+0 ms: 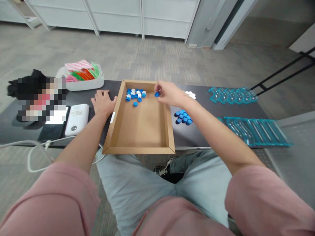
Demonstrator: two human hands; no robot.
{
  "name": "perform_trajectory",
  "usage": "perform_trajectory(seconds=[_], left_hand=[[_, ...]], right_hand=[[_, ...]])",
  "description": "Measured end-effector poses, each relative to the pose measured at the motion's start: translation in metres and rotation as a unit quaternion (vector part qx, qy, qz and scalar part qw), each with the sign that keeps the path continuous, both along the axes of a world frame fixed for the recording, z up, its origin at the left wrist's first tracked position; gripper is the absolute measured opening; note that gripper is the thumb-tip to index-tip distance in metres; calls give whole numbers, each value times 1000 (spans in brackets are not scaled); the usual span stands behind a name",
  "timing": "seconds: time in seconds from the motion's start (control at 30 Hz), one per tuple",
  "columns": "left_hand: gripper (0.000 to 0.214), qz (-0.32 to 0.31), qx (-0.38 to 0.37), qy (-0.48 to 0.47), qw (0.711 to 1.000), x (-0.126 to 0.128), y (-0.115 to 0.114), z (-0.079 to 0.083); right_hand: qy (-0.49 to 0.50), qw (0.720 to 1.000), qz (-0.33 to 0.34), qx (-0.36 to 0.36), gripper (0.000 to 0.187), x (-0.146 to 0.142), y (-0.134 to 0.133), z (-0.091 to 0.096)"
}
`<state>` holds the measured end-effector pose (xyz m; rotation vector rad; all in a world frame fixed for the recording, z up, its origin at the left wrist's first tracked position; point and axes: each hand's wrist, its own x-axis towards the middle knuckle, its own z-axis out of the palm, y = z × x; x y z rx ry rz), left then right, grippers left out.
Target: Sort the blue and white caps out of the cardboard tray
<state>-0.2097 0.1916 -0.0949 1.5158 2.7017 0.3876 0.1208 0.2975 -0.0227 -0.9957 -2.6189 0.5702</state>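
My right hand [167, 92] pinches a small blue hexagonal piece [157, 94] above the right side of a shallow cardboard tray [140, 150]. Inside the tray's far left corner lie several blue and white pieces [136, 94] close together. One blue piece [135, 104] sits a little apart, nearer me. My left hand [103, 103] rests on the table just left of the tray, its fingers spread and holding nothing. Right of the tray is a group of blue pieces [183, 117]. Some white pieces [190, 95] lie behind them, partly hidden by my right forearm.
Clear teal-edged plastic parts [256, 131] lie on the dark table [197, 137] at right, with another row [232, 95] behind. At left are a white power bank [77, 119], a phone-like black device [52, 129], cables [31, 157] and a white basket [85, 86] of colourful strips.
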Motion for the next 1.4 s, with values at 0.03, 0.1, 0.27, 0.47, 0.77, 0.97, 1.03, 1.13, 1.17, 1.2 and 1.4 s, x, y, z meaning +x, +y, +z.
perform_trajectory(seconds=[0.03,0.1,0.27,0.47,0.77,0.97,1.03,1.13,1.17,1.2,1.4], left_hand=[[71,-3,-1,-4,1000,0,0,0],[71,-9,-2,-12,1000,-1,0,1],[71,-5,1,-16,1000,-1,1,1],[77,4,-17,-8,1000,-1,2,3],[79,17,-26,-11,999,1,2,6],[77,23,-31,-12,999,3,2,8],[76,20,-35,-16,999,4,1,9],[74,10,-34,-17,999,5,0,12],[74,7,-33,-17,999,5,-1,12],[74,5,-32,-17,999,5,-2,13],[73,-1,-32,-22,999,6,-2,14]], right_hand=[[34,999,-15,-7,34,28,-4,7],[80,995,-56,-3,30,88,-22,19],[93,985,-142,18,22,195,-108,10],[73,974,-212,-26,22,190,-178,-58],[66,941,-331,-1,67,168,-163,-97],[84,944,-320,-17,73,165,-167,-100],[82,943,-322,-21,74,165,-167,-100],[83,942,-325,-24,71,165,-166,-101],[89,941,-325,-23,69,165,-166,-101],[95,941,-323,-23,66,164,-166,-101],[109,942,-318,3,60,166,-167,-98]])
